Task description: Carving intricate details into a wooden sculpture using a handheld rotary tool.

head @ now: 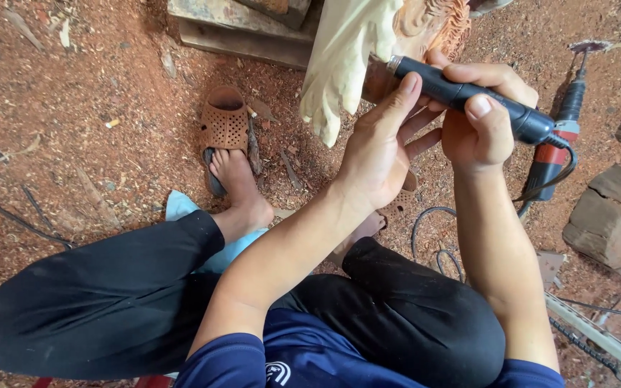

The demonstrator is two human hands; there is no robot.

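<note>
Knees in dark trousers [109,302] frame the seated carver, one bare foot resting half out of a brown sandal [226,129] on the sawdust floor [95,93]. Right hand [477,118] wraps closed around the black rotary handpiece [468,97]; left hand [379,154] braces it, thumb pressed along the barrel. Beyond, the tip meets the reddish wood carving [433,25], partly draped by a pale glove [343,57]. Good practice, judged here: keep both wrists anchored, cord [433,237] slack, pressure light.
</note>
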